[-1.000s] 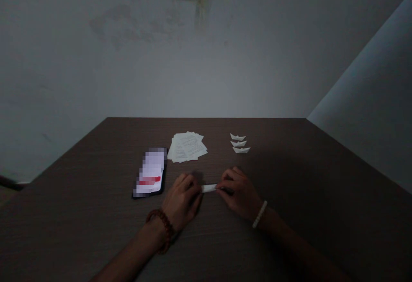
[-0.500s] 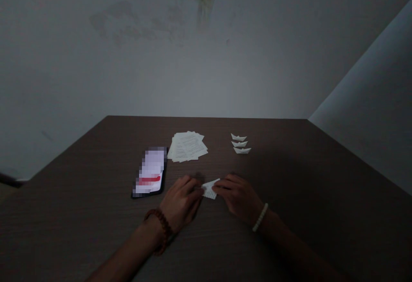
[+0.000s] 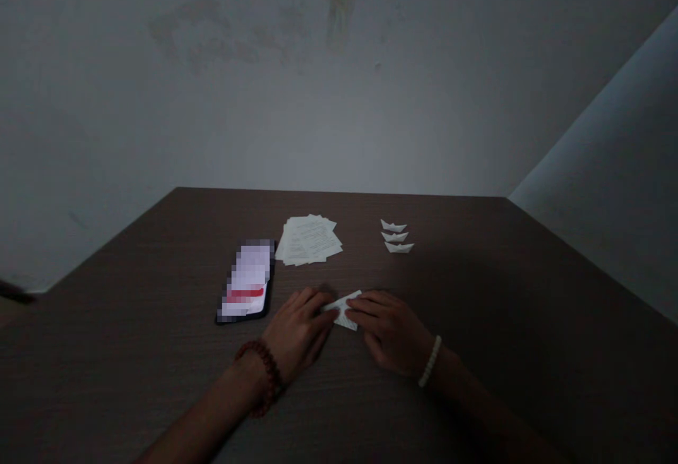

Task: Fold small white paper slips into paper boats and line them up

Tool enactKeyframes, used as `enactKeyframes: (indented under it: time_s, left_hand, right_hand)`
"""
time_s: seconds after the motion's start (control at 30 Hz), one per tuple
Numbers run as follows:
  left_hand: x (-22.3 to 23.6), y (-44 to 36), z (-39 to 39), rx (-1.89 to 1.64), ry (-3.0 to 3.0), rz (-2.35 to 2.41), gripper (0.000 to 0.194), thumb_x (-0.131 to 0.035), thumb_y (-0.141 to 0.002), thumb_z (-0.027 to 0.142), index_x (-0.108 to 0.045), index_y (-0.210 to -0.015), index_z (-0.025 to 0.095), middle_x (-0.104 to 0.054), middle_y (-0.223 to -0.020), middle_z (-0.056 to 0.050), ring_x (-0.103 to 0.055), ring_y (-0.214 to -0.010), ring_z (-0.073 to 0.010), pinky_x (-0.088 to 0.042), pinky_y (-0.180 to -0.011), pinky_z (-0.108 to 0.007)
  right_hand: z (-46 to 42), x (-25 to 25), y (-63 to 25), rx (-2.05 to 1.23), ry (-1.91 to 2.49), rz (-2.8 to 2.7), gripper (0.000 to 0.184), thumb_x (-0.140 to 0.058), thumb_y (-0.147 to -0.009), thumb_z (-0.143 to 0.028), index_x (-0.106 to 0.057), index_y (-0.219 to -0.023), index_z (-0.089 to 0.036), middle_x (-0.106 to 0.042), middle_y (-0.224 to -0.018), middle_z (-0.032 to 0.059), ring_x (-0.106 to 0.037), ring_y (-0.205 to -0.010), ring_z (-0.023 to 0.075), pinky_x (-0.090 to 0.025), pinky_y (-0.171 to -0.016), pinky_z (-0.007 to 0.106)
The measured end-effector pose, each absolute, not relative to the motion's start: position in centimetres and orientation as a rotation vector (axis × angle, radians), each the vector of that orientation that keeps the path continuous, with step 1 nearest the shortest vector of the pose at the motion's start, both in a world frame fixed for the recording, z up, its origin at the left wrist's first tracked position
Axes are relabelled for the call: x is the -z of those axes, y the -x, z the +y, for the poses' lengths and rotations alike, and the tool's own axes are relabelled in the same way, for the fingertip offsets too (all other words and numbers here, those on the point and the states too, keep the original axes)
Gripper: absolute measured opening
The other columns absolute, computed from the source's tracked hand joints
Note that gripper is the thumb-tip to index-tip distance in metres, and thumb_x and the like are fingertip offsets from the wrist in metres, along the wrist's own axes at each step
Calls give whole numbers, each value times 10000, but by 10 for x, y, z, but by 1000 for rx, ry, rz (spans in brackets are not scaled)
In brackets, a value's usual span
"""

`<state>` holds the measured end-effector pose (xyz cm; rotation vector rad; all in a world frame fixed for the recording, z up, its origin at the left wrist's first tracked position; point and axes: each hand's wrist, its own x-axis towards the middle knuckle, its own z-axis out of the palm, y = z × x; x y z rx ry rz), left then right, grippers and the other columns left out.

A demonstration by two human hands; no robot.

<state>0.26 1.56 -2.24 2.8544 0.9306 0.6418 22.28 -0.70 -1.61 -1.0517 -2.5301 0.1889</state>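
Paper (image 3: 348, 322) touched by left hand (image 3: 299, 326) and right hand (image 3: 395, 331); boats (image 3: 395, 237) beyond.

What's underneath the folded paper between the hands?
The brown table shows around the folded paper; what lies directly beneath is covered. The left hand and right hand also hide parts of it.

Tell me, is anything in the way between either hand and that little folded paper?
Nothing visible: the left hand and right hand both have fingers touching the folded paper. The phone lies off to the left; the paper stack and three paper boats lie farther back.
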Motion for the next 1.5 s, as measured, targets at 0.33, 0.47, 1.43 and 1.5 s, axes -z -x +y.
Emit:
enactKeyframes:
  time_s: [0.33, 0.47, 1.43, 1.5]
  left_hand:
    - [21, -2, 14, -615, -2871, 981, 267, -480, -867, 145, -640, -1076, 192, -587, -1072, -113, -492, -982, -257, -462, -808, -427]
    - [19, -2, 14, -604, -2857, 980, 248, -482, -869, 153, -657, -1040, 193, -586, -1057, -110, -488, -976, -258, -459, -801, -426]
    - [23, 2, 21, -758, -2600, 860, 178, -512, -858, 154, -685, -820, 174, -630, -934, -71, -497, -900, -212, -460, -793, -370]
    - [23, 2, 21, -770, -2582, 867, 167, -524, -842, 147, -686, -811, 173, -628, -929, -72, -499, -892, -212, -461, -782, -367]
  right_hand:
    - [-12, 16, -220, -166, 906, -2615, 414, -479, -790, -55, -572, -1183, -145, -609, -1219, 81, -481, -1193, 182, -420, -1013, 331]
    - [-13, 21, -221, -197, 913, -2552, 406, -491, -770, -55, -597, -1148, -155, -629, -1192, 58, -512, -1163, 173, -416, -1015, 310]
    - [-9, 22, -221, -152, 1009, -2557, 180, -545, -812, -67, -615, -945, -165, -614, -1007, 66, -535, -959, 182, -464, -854, 306]
    - [-9, 22, -220, -168, 962, -2582, 239, -537, -802, -39, -613, -986, -171, -604, -1038, 69, -525, -994, 183, -460, -869, 307]
